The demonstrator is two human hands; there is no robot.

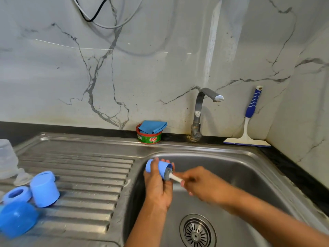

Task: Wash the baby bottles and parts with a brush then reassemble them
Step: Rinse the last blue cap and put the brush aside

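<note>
1 cap (159,168) gripped in left hand (157,188), brush (175,177) in right hand (202,184).

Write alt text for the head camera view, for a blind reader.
Over a steel sink, the left hand grips a blue bottle cap while the right hand holds a white-handled brush inside its open end. More blue parts and a clear bottle sit on the drainboard to the left; the tap shows no running water.

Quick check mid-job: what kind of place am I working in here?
Most likely a home kitchen: a steel sink with a ribbed draining board, a tap at the wall, and a tub of dish soap.
</note>
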